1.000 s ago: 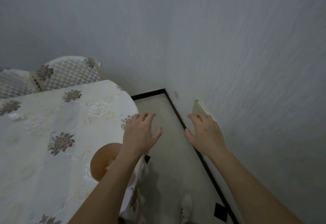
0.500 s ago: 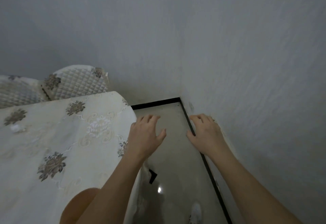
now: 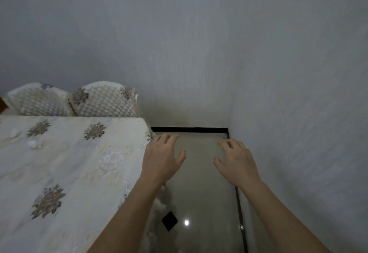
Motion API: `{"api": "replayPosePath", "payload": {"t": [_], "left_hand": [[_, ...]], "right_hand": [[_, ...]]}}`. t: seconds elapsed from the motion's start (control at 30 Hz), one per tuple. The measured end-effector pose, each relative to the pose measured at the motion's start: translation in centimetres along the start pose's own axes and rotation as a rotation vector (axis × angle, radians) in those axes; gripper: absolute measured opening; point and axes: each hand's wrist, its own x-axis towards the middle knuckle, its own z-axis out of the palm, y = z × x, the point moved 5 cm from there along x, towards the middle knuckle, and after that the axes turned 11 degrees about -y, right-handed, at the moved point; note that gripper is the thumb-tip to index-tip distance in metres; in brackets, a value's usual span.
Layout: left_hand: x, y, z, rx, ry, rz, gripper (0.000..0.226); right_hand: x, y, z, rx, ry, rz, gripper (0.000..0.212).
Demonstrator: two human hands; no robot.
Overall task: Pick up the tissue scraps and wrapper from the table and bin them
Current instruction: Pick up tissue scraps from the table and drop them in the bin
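A table (image 3: 83, 173) under a cream floral cloth fills the left of the view. Two small white tissue scraps lie far to its left: one (image 3: 32, 144) with a clear bit beside it, another (image 3: 14, 132) nearer the edge of the view. My left hand (image 3: 162, 158) hovers palm down over the table's right edge, fingers spread, holding nothing. My right hand (image 3: 236, 160) hangs over the floor near the wall, fingers apart and empty. No bin or wrapper shows.
Two quilted chair backs (image 3: 103, 100) stand behind the table against the grey wall (image 3: 199, 53). A narrow strip of glossy floor (image 3: 199, 193) with black borders runs between the table and the right wall. A black diamond tile (image 3: 169, 220) sits low on it.
The view has swung left and up along the table. An orange round object near the table edge has left the view. Both hands stay open and held forward.
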Motion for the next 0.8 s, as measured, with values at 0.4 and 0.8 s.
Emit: {"api": "replayPosePath", "payload": {"t": [0.4,0.8], "left_hand": [[14.4,-3.7,3.4,-0.024,0.016,-0.091,0.049],[33.7,-14.6,1.1,-0.011,0.082,-0.171,0.051]], "right_hand": [[16.5,1.9,1.1,0.025,-0.035,-0.12,0.057],[41.0,-1.4,0.8,0.038,-0.056,-0.256,0.051]]}}
